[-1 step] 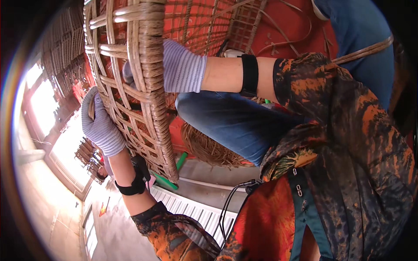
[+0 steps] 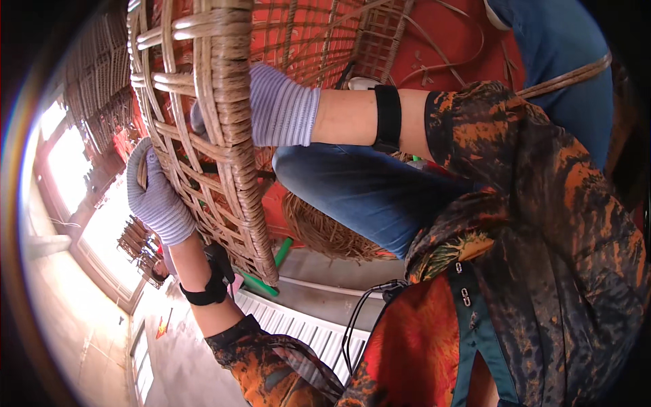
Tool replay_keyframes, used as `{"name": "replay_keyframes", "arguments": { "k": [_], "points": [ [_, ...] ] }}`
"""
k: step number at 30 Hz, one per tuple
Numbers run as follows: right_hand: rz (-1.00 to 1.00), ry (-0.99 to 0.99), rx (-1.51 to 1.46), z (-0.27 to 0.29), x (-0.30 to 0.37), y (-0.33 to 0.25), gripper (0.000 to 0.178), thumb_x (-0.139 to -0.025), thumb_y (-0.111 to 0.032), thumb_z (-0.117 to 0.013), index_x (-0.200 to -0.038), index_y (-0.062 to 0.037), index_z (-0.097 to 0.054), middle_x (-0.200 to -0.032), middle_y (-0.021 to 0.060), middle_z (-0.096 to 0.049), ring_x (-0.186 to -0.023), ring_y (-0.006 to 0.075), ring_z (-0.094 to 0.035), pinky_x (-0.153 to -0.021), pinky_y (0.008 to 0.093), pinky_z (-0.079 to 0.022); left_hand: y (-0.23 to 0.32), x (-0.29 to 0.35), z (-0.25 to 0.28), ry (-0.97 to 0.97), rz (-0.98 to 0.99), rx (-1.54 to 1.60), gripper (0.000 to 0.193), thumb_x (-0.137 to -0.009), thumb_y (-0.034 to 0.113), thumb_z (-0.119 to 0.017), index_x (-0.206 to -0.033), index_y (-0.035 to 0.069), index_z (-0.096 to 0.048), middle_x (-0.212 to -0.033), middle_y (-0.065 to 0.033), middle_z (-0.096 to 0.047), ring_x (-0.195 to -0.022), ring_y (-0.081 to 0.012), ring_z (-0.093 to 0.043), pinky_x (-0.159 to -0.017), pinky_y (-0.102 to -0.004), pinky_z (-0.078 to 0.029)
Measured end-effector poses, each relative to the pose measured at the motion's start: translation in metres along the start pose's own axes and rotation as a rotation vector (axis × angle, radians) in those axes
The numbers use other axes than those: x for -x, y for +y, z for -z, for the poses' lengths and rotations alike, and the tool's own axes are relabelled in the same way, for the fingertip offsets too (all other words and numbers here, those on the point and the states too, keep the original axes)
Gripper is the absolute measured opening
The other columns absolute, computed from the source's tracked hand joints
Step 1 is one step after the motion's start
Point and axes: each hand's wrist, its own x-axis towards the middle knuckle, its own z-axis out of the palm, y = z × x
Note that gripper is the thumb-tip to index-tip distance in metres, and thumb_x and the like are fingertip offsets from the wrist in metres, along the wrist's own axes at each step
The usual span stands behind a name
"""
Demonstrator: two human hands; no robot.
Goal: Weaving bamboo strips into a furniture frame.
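A woven wicker piece [image 2: 234, 146] of brown strands, with a thick wrapped rim and an open lattice side, stands before me. My left hand [image 2: 159, 203], in a grey-striped knit glove, is at the outer face of the lattice. Its fingers are closed, with a short length of brown wicker strand [image 2: 142, 168] between them. From the right, my right hand [image 2: 281, 108], in a matching striped glove, reaches behind the wrapped rim into the wicker. A bit of its glove shows through a lattice gap; the rim and weave hide most of its fingers.
More wicker lattice [image 2: 305, 41] lies behind, over a red surface [image 2: 434, 51] with loose strands. A bundle of brown strands [image 2: 325, 227] sits below my bent knee [image 2: 346, 183]. Strands cross my other leg at the right. A green bar [image 2: 261, 283] and a white ribbed panel [image 2: 298, 322] lie lower down.
The wicker's wrapped rim has shifted slightly left, and my right hand has moved a little the same way. My left hand has barely moved.
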Motion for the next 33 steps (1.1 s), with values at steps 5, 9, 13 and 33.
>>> {"name": "replay_keyframes", "arguments": {
  "k": [5,9,13,33],
  "points": [
    [-0.066,0.036,-0.074,0.003,0.014,-0.012,0.031,-0.088,-0.040,-0.051,-0.099,-0.0147,-0.065,-0.086,0.0108,-0.067,-0.084,0.0322,-0.065,-0.075,0.0444,-0.051,-0.005,0.000,0.004,0.004,-0.009,-0.006,0.018,-0.090,0.000,-0.056,-0.106,-0.004,-0.064,-0.099,-0.0094,-0.067,-0.087,-0.0141,-0.062,-0.081,-0.0263,-0.051],
    [-0.126,0.066,-0.195,-0.026,0.005,-0.001,0.032,-0.087,-0.040,-0.053,-0.094,-0.0115,-0.067,-0.083,0.0126,-0.068,-0.080,0.0308,-0.066,-0.073,0.0417,-0.052,-0.009,0.001,0.007,0.001,-0.007,0.017,0.017,-0.090,0.001,-0.057,-0.104,-0.003,-0.064,-0.098,-0.0091,-0.067,-0.086,-0.0142,-0.062,-0.080,-0.0263,-0.051],
    [-0.141,0.049,-0.535,-0.021,-0.002,0.004,0.037,-0.085,-0.038,-0.060,-0.081,-0.0028,-0.069,-0.070,0.0133,-0.067,-0.062,0.0231,-0.065,-0.062,0.0350,-0.053,-0.002,0.002,0.003,0.001,-0.023,-0.005,0.016,-0.090,0.001,-0.058,-0.104,-0.003,-0.065,-0.097,-0.0087,-0.067,-0.085,-0.0137,-0.062,-0.079,-0.0263,-0.051],
    [-0.195,-0.024,-0.057,-0.008,-0.040,-0.016,0.039,-0.084,-0.039,-0.055,-0.101,-0.0060,-0.065,-0.098,0.0189,-0.066,-0.088,0.0362,-0.064,-0.076,0.0445,-0.052,-0.040,-0.040,0.009,-0.004,-0.065,-0.040,0.017,-0.089,0.002,-0.059,-0.104,-0.003,-0.065,-0.098,-0.0070,-0.068,-0.088,-0.0115,-0.062,-0.083,-0.0243,-0.048]
  ]
}}
